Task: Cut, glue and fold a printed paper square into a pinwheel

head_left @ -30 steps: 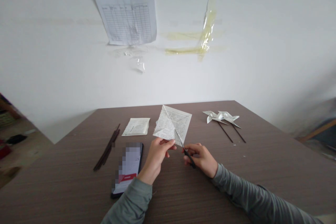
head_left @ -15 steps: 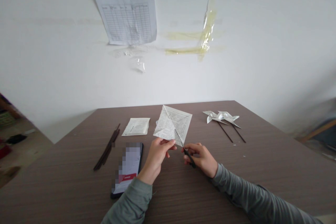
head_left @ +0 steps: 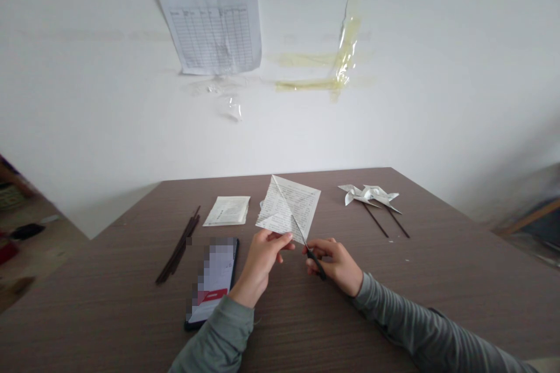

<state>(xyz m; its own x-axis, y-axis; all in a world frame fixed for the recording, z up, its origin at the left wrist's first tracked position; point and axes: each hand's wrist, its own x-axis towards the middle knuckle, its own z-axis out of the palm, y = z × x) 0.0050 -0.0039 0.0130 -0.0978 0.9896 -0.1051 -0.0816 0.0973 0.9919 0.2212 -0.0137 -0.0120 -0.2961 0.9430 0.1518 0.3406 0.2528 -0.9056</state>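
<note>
L hand (head_left: pixel 261 259) pinches the near edge of a printed paper square (head_left: pixel 301 201), thumb uppermost; R hand (head_left: pixel 336 265) grips the black handles of the scissors (head_left: pixel 317 267), whose blade lies along the diagonal at the near corner. The square is just beyond both hands, over mid-table (head_left: pixel 280 326); whether it touches the top, can't tell. Lines run inward from its far & L corners (crease or slit, unclear from here); none seen at the R corner.

Next out: phone (head_left: pixel 214 280), flat beside the L forearm; paper stack (head_left: pixel 227 211), L of the square; bundle of dark sticks (head_left: pixel 179 247), farther L. Opp. side, well apart from the R hand: two paper pinwheels (head_left: pixel 368 195), each w/ a stick.

Progress (my est.): two pieces done; a third is at the cutting stage, its folding & mounting not yet done; stack & bundle look unused.

Beyond: wall w/ taped chart (head_left: pixel 214 32) & yellowed tape (head_left: pixel 345 58).
</note>
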